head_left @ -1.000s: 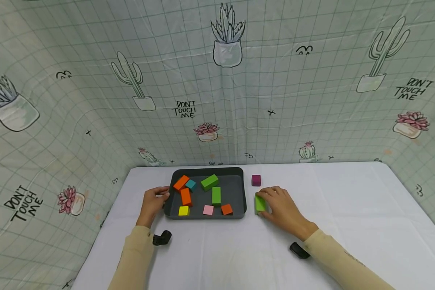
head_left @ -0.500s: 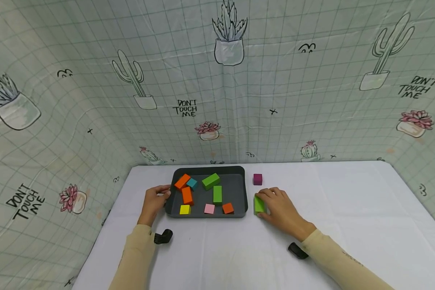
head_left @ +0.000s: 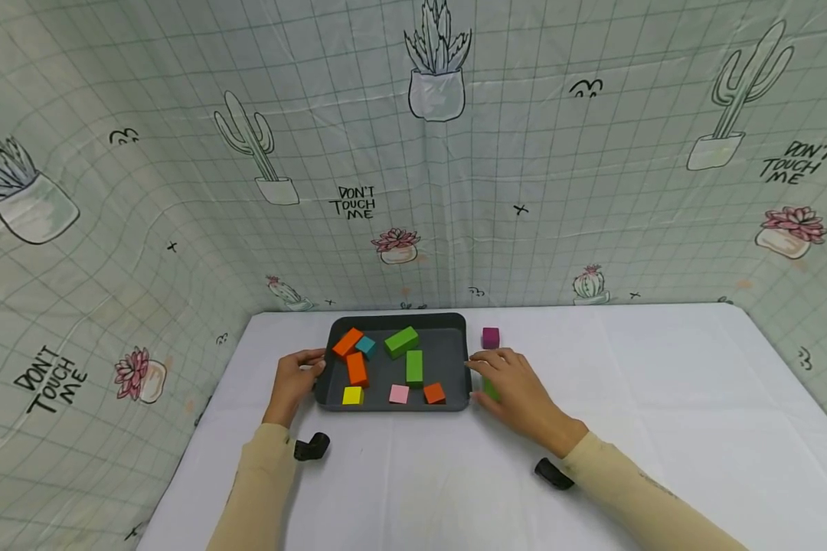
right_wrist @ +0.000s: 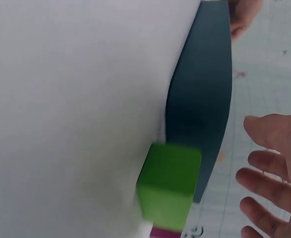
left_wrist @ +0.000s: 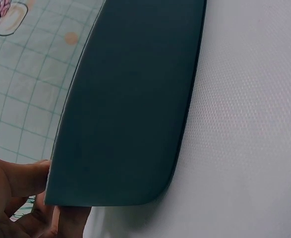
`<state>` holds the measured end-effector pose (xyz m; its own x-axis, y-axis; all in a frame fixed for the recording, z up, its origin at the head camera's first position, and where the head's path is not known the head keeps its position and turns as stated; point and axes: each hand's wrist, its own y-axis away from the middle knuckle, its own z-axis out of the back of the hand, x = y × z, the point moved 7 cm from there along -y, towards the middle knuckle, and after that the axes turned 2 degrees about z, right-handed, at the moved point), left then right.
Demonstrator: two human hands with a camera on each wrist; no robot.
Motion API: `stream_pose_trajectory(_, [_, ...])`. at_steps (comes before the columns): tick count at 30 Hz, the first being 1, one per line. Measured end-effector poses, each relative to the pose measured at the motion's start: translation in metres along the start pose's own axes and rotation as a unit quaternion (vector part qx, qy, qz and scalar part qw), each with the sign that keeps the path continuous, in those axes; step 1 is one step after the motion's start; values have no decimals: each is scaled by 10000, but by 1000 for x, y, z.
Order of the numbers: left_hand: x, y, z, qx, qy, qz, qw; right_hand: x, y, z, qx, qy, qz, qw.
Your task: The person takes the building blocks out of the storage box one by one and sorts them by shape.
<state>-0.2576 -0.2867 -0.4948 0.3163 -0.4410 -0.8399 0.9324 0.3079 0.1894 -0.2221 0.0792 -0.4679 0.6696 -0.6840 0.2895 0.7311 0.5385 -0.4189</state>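
A dark grey tray (head_left: 446, 360) lies on the white table. My left hand (head_left: 293, 385) grips its left rim, thumb above and fingers below, as the left wrist view shows. My right hand (head_left: 521, 394) hovers at the tray's right side with fingers spread and nothing held. Under that hand, a green block (right_wrist: 169, 186) stands just outside the tray, partly hidden in the head view. Inside the tray lie two green blocks (head_left: 414, 368), two long orange blocks (head_left: 357, 369), a blue cube (head_left: 366, 347), a yellow cube (head_left: 353, 396), a pink block (head_left: 399, 394) and an orange cube (head_left: 435, 393).
A magenta cube (head_left: 491, 337) sits on the table (head_left: 661, 383) beyond the right hand. Black wrist devices (head_left: 312, 446) show below both wrists. A printed cloth (head_left: 524, 153) hangs behind the table's far edge.
The right hand has let go of the green block and moved left over it to the tray's right rim. My left hand keeps its grip on the tray.
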Motion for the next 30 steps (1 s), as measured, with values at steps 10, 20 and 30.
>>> stream_pose_trajectory(10, [-1, 0, -1, 6, -12, 19, 10000, 23, -22, -20, 236, -255, 511, 9981])
stream_pose_trajectory(20, [-3, 3, 0, -22, -65, -115, 9999, 23, -38, -34, 858, -644, 588, 9925])
stream_pose_trajectory(30, [-3, 1, 1, -37, -35, -118, 9999, 23, -44, -41, 1220, -542, 733, 9883])
